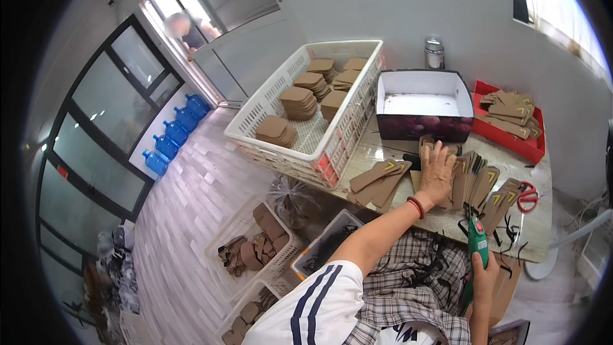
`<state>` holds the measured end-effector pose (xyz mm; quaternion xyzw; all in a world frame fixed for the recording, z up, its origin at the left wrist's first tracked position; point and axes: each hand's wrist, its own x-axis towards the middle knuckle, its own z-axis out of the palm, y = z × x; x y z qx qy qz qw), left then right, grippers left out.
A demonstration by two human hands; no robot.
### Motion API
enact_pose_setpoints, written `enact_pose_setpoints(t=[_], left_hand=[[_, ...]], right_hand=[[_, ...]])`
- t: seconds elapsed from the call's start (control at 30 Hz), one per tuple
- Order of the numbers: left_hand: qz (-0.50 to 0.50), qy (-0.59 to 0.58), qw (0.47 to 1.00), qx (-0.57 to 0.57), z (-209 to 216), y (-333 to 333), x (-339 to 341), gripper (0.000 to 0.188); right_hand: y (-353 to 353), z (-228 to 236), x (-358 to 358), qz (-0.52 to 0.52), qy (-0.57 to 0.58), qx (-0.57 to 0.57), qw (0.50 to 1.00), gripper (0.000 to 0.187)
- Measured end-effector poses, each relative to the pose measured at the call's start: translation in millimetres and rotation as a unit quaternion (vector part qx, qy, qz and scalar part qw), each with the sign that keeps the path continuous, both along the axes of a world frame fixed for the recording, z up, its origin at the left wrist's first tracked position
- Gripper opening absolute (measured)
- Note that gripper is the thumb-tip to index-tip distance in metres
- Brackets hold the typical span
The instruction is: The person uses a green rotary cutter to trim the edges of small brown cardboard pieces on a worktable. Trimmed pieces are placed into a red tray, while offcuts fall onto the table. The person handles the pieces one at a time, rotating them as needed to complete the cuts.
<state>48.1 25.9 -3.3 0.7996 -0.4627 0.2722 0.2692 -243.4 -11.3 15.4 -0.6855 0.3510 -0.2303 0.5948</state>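
Observation:
My left hand lies palm down on a row of brown flat pieces on the table, fingers stretched out. My right hand is wrapped round a slim green handheld power tool. Its dark tip is at the near edge of the brown pieces; what it touches there is too small to tell. Short black strips lie scattered beside the tool, and more rest on the plaid cloth over my lap. Brown strips with yellow marks are fanned out left of my hand.
A white crate with stacked brown pieces stands left. Behind my left hand are a dark open box and a red tray of brown strips. Red scissors lie right. Crates stand below; a person is at the far window.

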Motion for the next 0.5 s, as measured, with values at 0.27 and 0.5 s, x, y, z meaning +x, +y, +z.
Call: enact_pose_setpoints(t=[0.27, 0.5], left_hand=[[-0.061, 0.002, 0.996, -0.068, 10.7, -2.7, -5.5, 0.038], [-0.074, 0.299, 0.920, -0.243, 9.6, -6.1, -12.0, 0.012]], right_hand=[[-5.8, -5.3, 1.5, 0.016, -0.021, -0.001, 1.000, 0.017], [-0.6, 0.2, 3.7, 0.023, -0.025, 0.004, 0.999, 0.020]])
